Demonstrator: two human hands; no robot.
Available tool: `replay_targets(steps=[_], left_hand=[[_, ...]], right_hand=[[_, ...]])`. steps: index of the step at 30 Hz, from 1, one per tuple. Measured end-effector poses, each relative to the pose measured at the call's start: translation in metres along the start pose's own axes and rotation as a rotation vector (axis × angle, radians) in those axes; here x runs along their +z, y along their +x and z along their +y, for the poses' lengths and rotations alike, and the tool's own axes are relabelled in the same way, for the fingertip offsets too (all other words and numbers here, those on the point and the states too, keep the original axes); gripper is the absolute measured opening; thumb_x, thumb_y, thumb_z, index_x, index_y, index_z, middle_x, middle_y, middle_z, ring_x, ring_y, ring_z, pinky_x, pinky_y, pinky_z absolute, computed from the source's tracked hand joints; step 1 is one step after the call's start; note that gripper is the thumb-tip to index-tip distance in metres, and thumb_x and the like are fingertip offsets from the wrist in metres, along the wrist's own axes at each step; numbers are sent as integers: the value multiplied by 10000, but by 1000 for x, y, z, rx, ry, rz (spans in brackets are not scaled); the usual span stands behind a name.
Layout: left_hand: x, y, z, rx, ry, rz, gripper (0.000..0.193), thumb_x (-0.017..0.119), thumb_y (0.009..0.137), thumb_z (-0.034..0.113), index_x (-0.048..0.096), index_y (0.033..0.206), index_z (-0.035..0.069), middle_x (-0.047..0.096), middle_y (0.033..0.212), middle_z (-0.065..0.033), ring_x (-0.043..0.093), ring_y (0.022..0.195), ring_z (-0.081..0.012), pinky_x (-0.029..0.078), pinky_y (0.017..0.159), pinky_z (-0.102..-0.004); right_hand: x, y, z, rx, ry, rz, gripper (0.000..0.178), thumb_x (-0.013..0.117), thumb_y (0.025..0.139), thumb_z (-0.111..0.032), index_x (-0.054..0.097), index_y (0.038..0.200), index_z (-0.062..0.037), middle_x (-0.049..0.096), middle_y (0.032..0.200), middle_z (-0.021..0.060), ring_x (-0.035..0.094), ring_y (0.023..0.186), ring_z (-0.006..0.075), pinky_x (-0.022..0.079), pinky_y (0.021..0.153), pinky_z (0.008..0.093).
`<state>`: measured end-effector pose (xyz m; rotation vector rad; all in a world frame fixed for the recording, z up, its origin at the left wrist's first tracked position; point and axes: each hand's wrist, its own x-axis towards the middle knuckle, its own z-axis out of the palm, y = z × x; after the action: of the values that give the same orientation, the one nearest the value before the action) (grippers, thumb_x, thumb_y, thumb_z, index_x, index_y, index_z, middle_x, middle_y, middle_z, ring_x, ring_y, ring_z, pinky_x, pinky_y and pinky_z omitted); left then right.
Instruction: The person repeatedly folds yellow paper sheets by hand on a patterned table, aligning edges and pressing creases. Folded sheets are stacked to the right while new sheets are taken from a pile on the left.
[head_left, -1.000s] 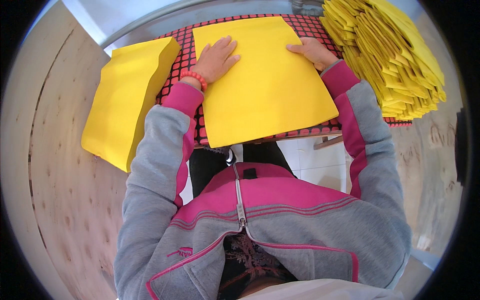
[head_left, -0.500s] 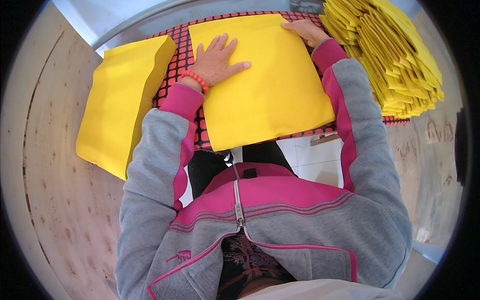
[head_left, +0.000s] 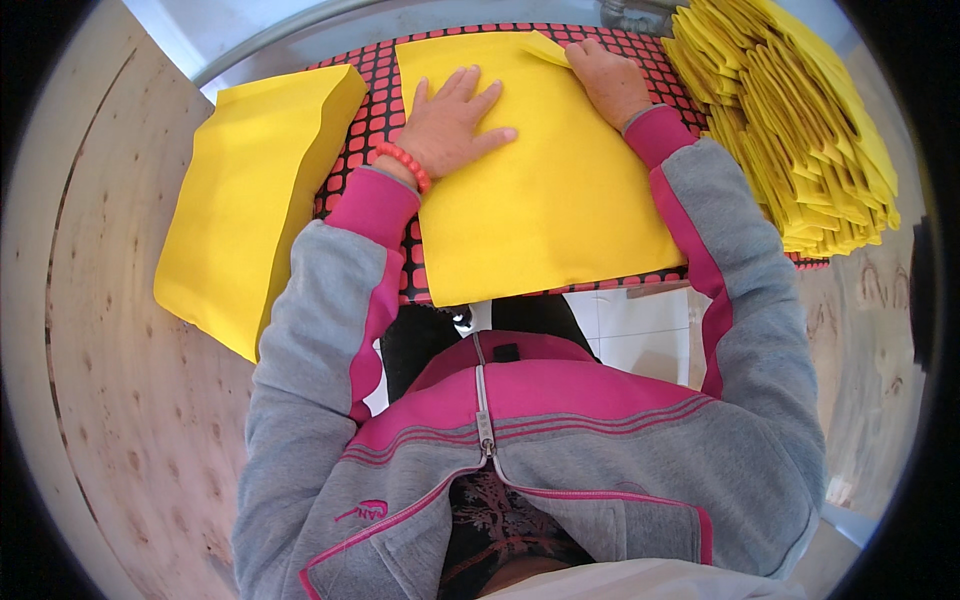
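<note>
A yellow sheet, fabric-like and roughly rectangular [head_left: 550,210], lies flat in front of me on a cloth patterned with red shapes on black [head_left: 362,125]. With fingers spread, my left hand [head_left: 448,130] rests flat on the sheet's upper left part; a red bead bracelet circles that wrist. At the far right corner my right hand [head_left: 610,85] is closed on the sheet's edge. That corner is turned over to the left, forming a small folded flap [head_left: 543,47]. The right fingertips are partly hidden behind the hand.
To the left, a thick block of stacked yellow sheets [head_left: 240,190] lies on a wooden board [head_left: 130,400]. At the far right stands a tall, uneven pile of folded yellow pieces [head_left: 800,130]. A grey metal tube [head_left: 290,35] runs behind the table.
My right hand has lifted the far right corner and folded it over to the left. The left hand stays spread on the sheet. The whole view has shifted slightly.
</note>
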<state>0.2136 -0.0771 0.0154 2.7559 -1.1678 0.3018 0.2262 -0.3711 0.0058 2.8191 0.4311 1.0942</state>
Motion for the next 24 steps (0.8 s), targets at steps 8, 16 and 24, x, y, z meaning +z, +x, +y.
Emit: replay_targets(steps=[8, 16, 24], left_hand=[[4, -1, 7, -23, -21, -25, 801, 467, 984, 674, 396, 1569, 130, 306, 1642, -186, 264, 1539, -344, 201, 1193, -652], [1, 1, 5, -35, -62, -57, 812, 479, 974, 679, 404, 1565, 129, 311, 1640, -181, 252, 1544, -336, 202, 1190, -659], [-3, 0, 9, 92, -108, -5, 793, 509, 963, 663, 421, 1559, 147, 333, 1625, -199, 290, 1524, -352, 195, 1192, -656]], right_hand=[[9, 5, 50, 517, 685, -209, 362, 778, 872, -378, 733, 936, -24, 734, 831, 54, 679, 719, 140, 536, 683, 302], [-2, -2, 57, 603, 974, -482, 373, 780, 886, -363, 743, 974, -3, 736, 866, 38, 681, 757, 120, 531, 686, 305], [-22, 14, 17, 29, 135, -355, 196, 706, 903, -235, 670, 933, -44, 715, 914, 101, 708, 777, 248, 549, 667, 378]])
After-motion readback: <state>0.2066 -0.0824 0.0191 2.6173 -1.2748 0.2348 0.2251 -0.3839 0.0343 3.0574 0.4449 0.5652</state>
